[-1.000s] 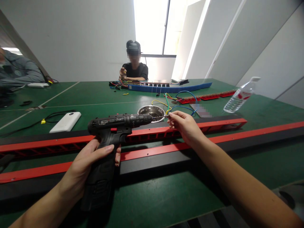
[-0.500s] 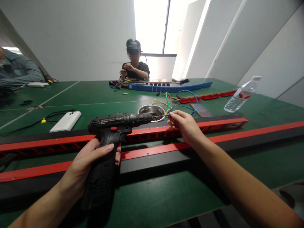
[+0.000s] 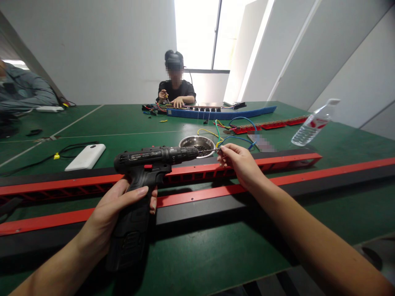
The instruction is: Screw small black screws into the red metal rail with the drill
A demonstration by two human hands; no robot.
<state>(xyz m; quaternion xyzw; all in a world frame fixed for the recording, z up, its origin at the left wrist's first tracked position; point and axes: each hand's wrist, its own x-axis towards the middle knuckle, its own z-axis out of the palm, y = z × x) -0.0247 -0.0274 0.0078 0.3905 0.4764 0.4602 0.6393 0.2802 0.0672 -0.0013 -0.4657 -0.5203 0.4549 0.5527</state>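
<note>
My left hand (image 3: pixel 123 201) is wrapped round the handle of a black cordless drill (image 3: pixel 145 158) with a red trigger. The drill lies level, its chuck pointing right. A long thin bit (image 3: pixel 208 151) sticks out of the chuck. At the tip of that bit, my right hand (image 3: pixel 236 158) pinches with thumb and fingertips. What lies between those fingers is too small to name. Just behind the bit stands a steel bowl (image 3: pixel 185 142) with small dark pieces in it. Beneath both hands run two long red-and-black bars, the nearer bar (image 3: pixel 197 213) and the farther bar (image 3: pixel 290 159).
A white power bank (image 3: pixel 85 157) lies left, with a black cable nearby. Yellow, green and blue wires (image 3: pixel 240 119) lead to red strips (image 3: pixel 271 125). A water bottle (image 3: pixel 313 123) stands right. Across the green table (image 3: pixel 197 255), a person (image 3: pixel 177 88) sits behind a blue bar (image 3: pixel 216 114).
My hands and the drill keep their places. The person across the table has lowered their hands to the parts behind the blue bar.
</note>
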